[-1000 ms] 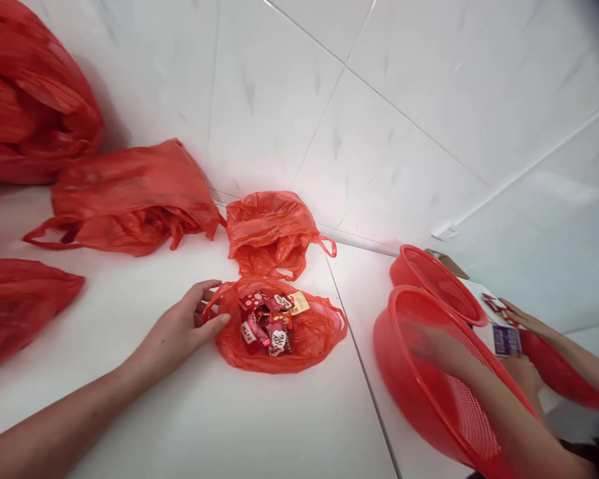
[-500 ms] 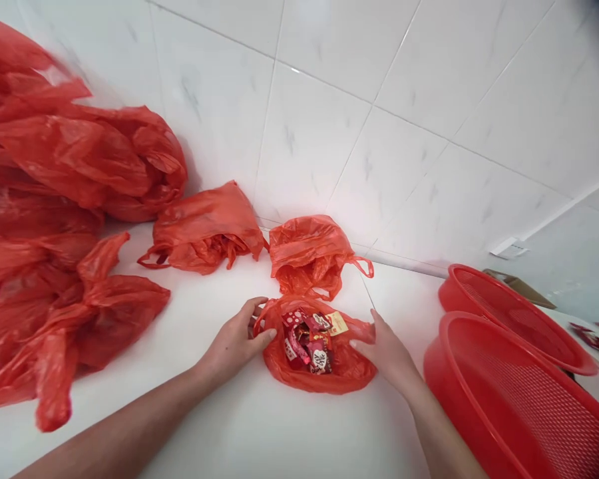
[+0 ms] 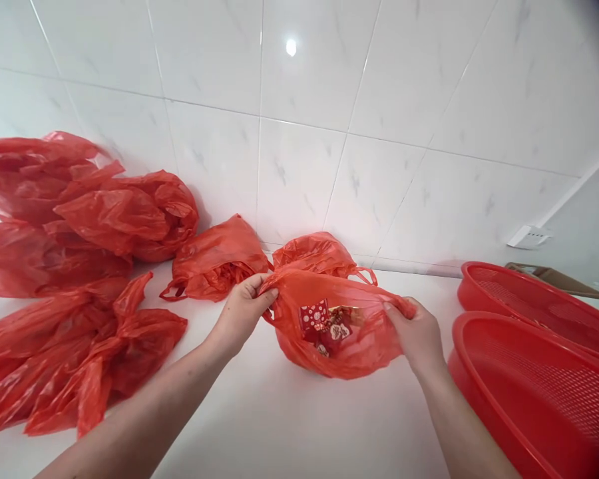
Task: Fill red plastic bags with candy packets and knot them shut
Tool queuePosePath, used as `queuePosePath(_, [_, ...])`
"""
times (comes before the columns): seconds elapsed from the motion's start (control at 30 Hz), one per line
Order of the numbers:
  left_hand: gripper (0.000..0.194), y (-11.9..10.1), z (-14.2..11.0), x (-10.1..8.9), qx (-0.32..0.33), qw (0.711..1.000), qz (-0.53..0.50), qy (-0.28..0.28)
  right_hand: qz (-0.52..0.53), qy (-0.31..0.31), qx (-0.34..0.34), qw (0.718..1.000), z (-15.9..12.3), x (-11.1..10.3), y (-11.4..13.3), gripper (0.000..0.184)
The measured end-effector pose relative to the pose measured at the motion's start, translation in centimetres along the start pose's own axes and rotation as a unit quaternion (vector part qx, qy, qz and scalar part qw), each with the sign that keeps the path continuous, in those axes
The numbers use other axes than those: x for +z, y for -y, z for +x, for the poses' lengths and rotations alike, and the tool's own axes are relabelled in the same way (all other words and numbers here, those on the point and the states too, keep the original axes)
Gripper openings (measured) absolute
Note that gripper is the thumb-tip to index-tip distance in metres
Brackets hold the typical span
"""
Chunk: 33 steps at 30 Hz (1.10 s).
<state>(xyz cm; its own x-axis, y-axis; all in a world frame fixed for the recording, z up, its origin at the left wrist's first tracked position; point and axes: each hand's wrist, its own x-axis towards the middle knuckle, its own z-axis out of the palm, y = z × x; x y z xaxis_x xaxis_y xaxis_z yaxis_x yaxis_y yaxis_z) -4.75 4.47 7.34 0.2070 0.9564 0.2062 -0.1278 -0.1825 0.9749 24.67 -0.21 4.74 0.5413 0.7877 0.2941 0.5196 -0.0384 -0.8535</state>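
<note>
A thin red plastic bag (image 3: 364,352) lies in front of me on the white table, its mouth stretched wide. My left hand (image 3: 247,306) pinches the rim at the left, thumb on the inner side. At the opposite side my right hand (image 3: 418,329) grips the rim between thumb and fingers. Inside sit several small wrapped packets; a red polka-dot packet (image 3: 313,315) and a dark red packet with a white heart-like mark (image 3: 339,331) show best. The lower packets are partly hidden by the film.
Two smaller red bags, one at the left (image 3: 217,266) and one behind (image 3: 314,249), rest by the tiled wall. Filled red bags (image 3: 124,213) are heaped at the left. Two red mesh baskets, the nearer (image 3: 504,392) and the farther (image 3: 534,299), stand at the right.
Both hands have closed on the bag's rim, lifted it and pulled it wider apart. The packets have shifted inside. The camera view has tilted up.
</note>
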Motion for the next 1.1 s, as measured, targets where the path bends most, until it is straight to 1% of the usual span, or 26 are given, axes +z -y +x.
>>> queuePosePath(0.07, [0.021, -1.4, 0.0, 0.2, 0.012, 1.0, 0.002, 0.015, 0.041, 0.004, 0.016, 0.999, -0.1, -0.9, 0.1, 0.025])
queuePosePath(0.17, [0.022, -2.1, -0.2, 0.4, 0.009, 0.999, 0.01, 0.032, 0.065, 0.034, 0.035, 0.997, -0.6, -2.0, 0.2, 0.027])
queuePosePath(0.23, [0.024, -2.0, -0.6, 0.2, 0.008, 0.999, 0.025, 0.037, 0.09, 0.063, 0.037, 0.993, -1.1, -2.5, 0.1, 0.033])
queuePosePath(0.3, [0.03, -1.6, -1.1, -0.3, 0.01, 0.998, 0.046, 0.043, 0.147, 0.082, 0.026, 0.985, -1.7, -2.9, -0.4, 0.045])
queuePosePath(0.37, [0.04, -1.0, -1.7, -1.2, 0.018, 0.997, 0.062, 0.051, 0.21, 0.086, 0.014, 0.974, -2.4, -3.1, -1.4, 0.054])
queuePosePath(0.43, [0.048, -0.3, -2.4, -2.4, 0.025, 0.996, 0.073, 0.054, 0.246, 0.085, 0.016, 0.965, -3.1, -3.0, -3.0, 0.056])
queuePosePath(0.53, [0.055, 1.2, -3.3, -3.9, 0.003, 0.995, 0.096, 0.037, 0.245, 0.099, 0.029, 0.964, -4.0, -2.3, -5.4, 0.063])
queuePosePath(0.6, [0.064, 2.6, -3.5, -4.2, -0.029, 0.991, 0.128, 0.031, 0.226, 0.132, 0.024, 0.965, -4.4, -1.4, -6.4, 0.067])
queuePosePath(0.63, [0.07, 3.3, -3.5, -4.0, -0.039, 0.988, 0.148, 0.035, 0.215, 0.15, 0.017, 0.965, -4.5, -0.8, -6.6, 0.069])
queuePosePath(0.7, [0.086, 4.8, -3.3, -3.1, -0.038, 0.981, 0.186, 0.05, 0.204, 0.18, 0.005, 0.962, -4.7, 0.6, -6.4, 0.073])
queuePosePath(0.77, [0.105, 5.9, -2.9, -1.6, -0.014, 0.977, 0.207, 0.056, 0.213, 0.19, -0.004, 0.958, -4.7, 2.1, -5.5, 0.075])
queuePosePath(0.83, [0.117, 6.4, -2.4, 0.0, 0.003, 0.976, 0.21, 0.056, 0.223, 0.196, -0.003, 0.955, -4.6, 3.3, -4.2, 0.067])
queuePosePath(0.87, [0.117, 6.5, -2.2, 0.7, 0.004, 0.977, 0.208, 0.057, 0.22, 0.199, 0.004, 0.955, -4.6, 3.6, -3.5, 0.059])
queuePosePath(0.9, [0.11, 6.4, -1.9, 1.2, 0.003, 0.977, 0.203, 0.064, 0.212, 0.2, 0.016, 0.956, -4.6, 3.8, -2.8, 0.051])
queuePosePath(0.93, [0.096, 6.2, -1.7, 1.5, 0.0, 0.978, 0.196, 0.074, 0.205, 0.199, 0.029, 0.958, -4.6, 3.7, -2.0, 0.045])
queuePosePath(1.0, [0.053, 5.5, -1.5, 1.6, -0.001, 0.982, 0.168, 0.09, 0.199, 0.183, 0.053, 0.961, -4.5, 2.9, -0.7, 0.041])
queuePosePath(1.03, [0.035, 5.0, -1.4, 1.5, 0.003, 0.985, 0.145, 0.088, 0.202, 0.165, 0.062, 0.964, -4.4, 2.3, -0.1, 0.041])
queuePosePath(1.07, [0.027, 4.5, -1.4, 1.2, 0.008, 0.99, 0.115, 0.078, 0.209, 0.139, 0.068, 0.966, -4.2, 1.6, 0.4, 0.04])
queuePosePath(1.1, [0.027, 4.0, -1.4, 0.8, 0.013, 0.995, 0.08, 0.057, 0.219, 0.11, 0.073, 0.967, -4.0, 0.8, 0.7, 0.039])
